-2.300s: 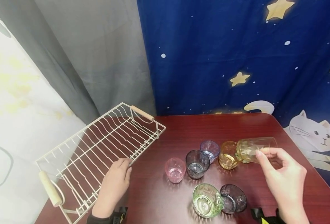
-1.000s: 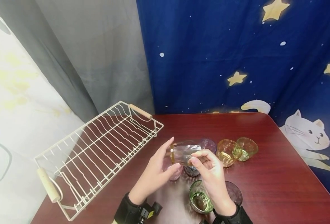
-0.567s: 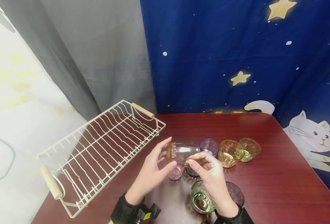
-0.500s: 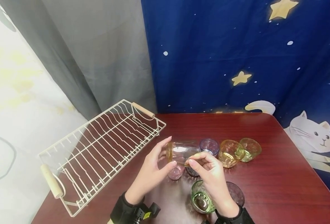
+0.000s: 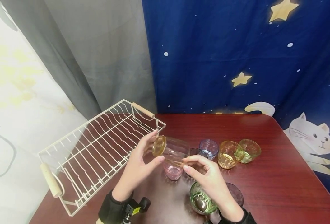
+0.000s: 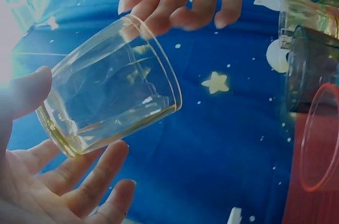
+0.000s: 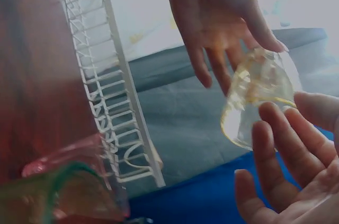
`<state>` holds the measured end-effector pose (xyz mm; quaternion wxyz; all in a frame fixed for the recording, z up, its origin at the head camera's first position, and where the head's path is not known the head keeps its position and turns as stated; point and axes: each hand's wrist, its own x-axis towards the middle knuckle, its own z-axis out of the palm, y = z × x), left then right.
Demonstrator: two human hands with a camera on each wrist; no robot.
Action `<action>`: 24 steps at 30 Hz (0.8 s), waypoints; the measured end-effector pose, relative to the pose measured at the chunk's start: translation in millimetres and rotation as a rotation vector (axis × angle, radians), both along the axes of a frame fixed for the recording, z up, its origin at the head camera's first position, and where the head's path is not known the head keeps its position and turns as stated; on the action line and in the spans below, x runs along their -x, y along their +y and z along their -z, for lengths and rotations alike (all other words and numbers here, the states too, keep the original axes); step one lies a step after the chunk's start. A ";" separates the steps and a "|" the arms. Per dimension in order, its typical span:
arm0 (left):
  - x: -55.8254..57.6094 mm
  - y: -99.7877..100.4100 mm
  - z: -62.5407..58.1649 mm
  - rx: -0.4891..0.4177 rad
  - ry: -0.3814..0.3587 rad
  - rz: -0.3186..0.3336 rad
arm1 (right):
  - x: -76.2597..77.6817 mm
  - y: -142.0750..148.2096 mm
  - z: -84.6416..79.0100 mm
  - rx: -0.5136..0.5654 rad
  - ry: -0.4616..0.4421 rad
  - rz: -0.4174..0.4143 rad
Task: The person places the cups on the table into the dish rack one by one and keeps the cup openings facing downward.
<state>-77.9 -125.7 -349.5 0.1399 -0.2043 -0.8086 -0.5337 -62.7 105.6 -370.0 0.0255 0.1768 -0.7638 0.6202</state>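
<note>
A pale yellow drinking glass (image 5: 177,148) is held in the air on its side, base to the left and slightly raised. My left hand (image 5: 138,165) holds it at the thick base, thumb on one side and fingers on the other; in the left wrist view the glass (image 6: 116,86) shows nothing inside. With thumb and fingertips, my right hand (image 5: 208,179) pinches the rim end. Below and behind it stand a pink glass (image 5: 173,172) and a dark grey glass (image 5: 197,152), partly hidden. A green glass (image 5: 199,199) is half covered by my right hand.
On the left stands a white wire dish rack with wooden handles (image 5: 143,109). To the right are a blue glass (image 5: 208,148), an amber glass (image 5: 227,155), a yellow-green glass (image 5: 251,151) and a dark purple glass (image 5: 235,193). Curtains hang behind the table (image 5: 279,186).
My left hand has left the rack and taken the glass's base. My right hand has brought the glass from the right; lately both hands shifted it left, and its base tipped up.
</note>
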 end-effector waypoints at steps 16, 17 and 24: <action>-5.2 -85.7 -24.0 0.275 0.050 -0.464 | 14.6 65.9 -13.5 -0.617 0.259 0.293; -6.3 -91.7 -25.3 0.295 0.051 -0.493 | 18.1 73.0 -11.8 -0.631 0.262 0.296; -10.3 -132.8 -39.3 0.314 0.017 -0.581 | 45.3 122.9 1.1 -0.715 0.218 0.316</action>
